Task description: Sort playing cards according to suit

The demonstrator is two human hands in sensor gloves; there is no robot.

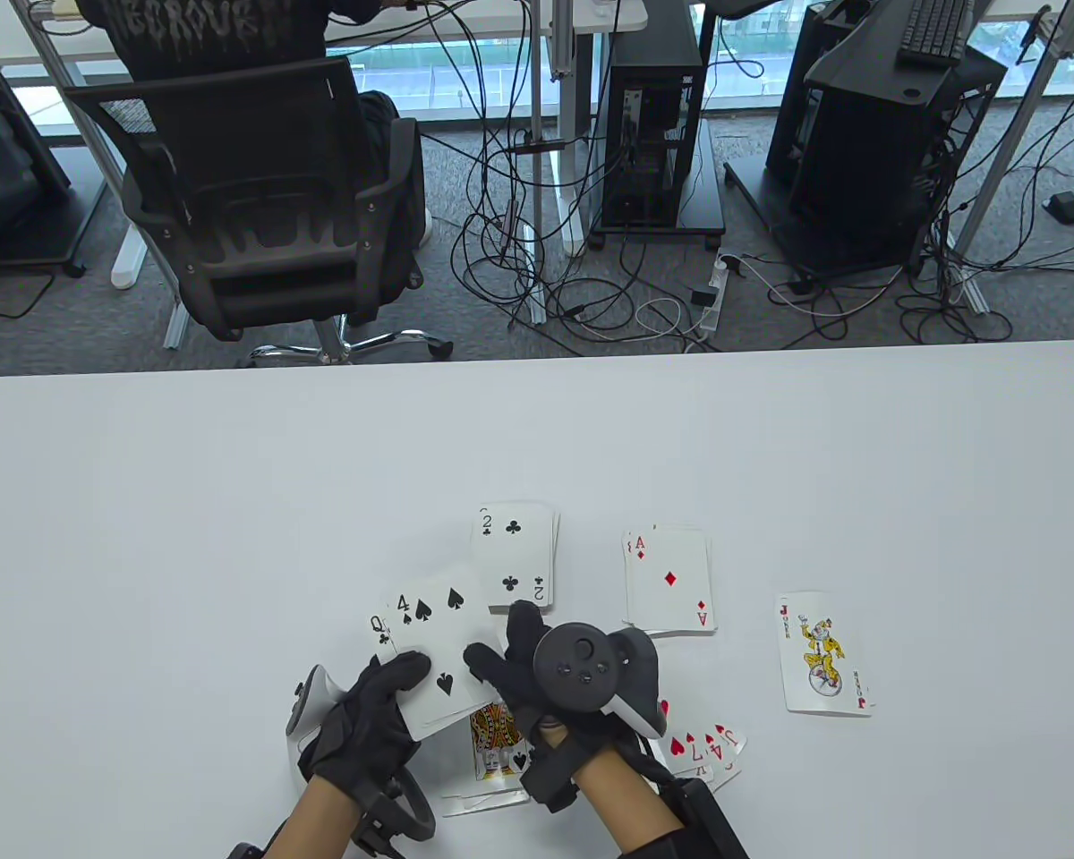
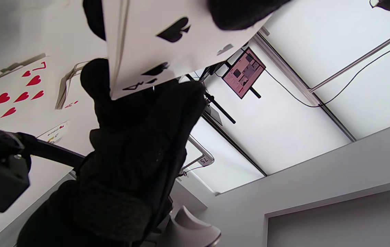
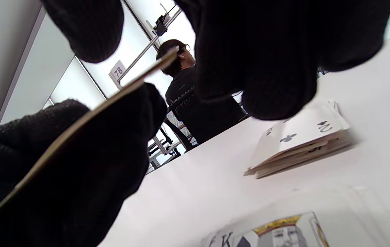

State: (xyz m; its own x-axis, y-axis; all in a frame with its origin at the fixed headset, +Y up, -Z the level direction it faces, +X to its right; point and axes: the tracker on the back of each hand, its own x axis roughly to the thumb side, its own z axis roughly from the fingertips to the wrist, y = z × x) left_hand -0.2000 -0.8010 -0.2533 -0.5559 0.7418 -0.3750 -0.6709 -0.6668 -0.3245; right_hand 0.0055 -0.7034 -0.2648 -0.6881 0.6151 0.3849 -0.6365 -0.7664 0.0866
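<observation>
My left hand [image 1: 392,684] holds a small fan of cards just above the table, its thumb on the top card, the four of spades [image 1: 437,640]. A queen of clubs [image 1: 381,630] peeks out behind it. My right hand [image 1: 501,658] pinches the right edge of the four of spades, thumb on its face. The four also shows in the left wrist view [image 2: 167,41] and edge-on in the right wrist view [image 3: 88,120]. Piles lie face up: clubs topped by the two [image 1: 513,555], diamonds topped by the ace [image 1: 669,582], hearts [image 1: 707,747], and spades with a king [image 1: 497,752].
A joker [image 1: 823,653] lies alone at the right. The white table [image 1: 233,501] ends at a far edge with an office chair [image 1: 268,215], cables and computer towers beyond. The clubs pile [image 3: 297,140] lies just ahead of my right fingers [image 3: 267,68].
</observation>
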